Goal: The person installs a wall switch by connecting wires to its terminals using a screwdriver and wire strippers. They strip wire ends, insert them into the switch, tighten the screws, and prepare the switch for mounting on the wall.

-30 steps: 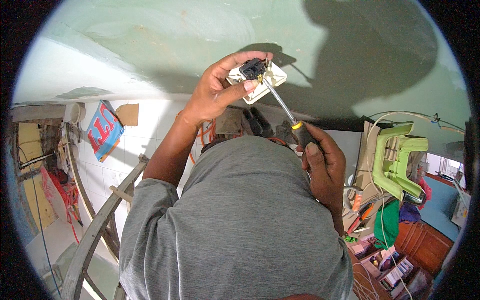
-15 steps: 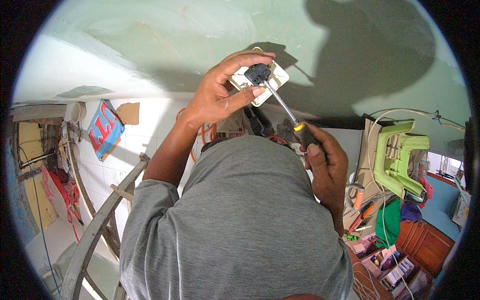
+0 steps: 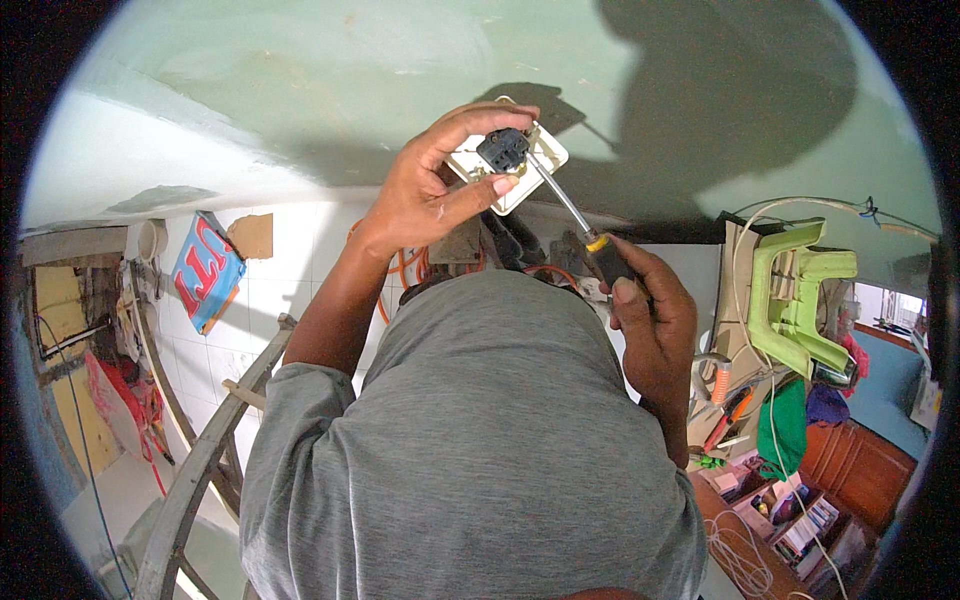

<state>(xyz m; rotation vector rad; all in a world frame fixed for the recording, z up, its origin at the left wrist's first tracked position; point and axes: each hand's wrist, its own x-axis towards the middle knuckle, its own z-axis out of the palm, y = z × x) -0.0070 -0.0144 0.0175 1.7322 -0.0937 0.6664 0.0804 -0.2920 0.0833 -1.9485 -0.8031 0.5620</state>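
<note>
My left hand [image 3: 420, 185] grips a white square faceplate [image 3: 547, 157] by its edges, its thumb on the near side and fingers over the far side. On the back of the plate, turned toward me, sits a black switch or socket module [image 3: 503, 149]. My right hand [image 3: 655, 320] is wrapped round the dark handle of a screwdriver [image 3: 568, 205] with a yellow collar. The metal shaft slants up to the left, and its tip meets the right side of the black module. Exactly which screw it touches is too small to tell.
A green wall [image 3: 400, 60] rises just beyond my hands. To the left stands a wooden ladder [image 3: 205, 460] beside white tiles. On the right are a light-green plastic stool [image 3: 790, 300], a looping cable [image 3: 740, 255], hand tools [image 3: 728, 418] and a box of small items [image 3: 800, 525].
Both hands, with the faceplate and screwdriver, appear slightly further left in the picture. The whole view has also shifted a little. The grips stay the same.
</note>
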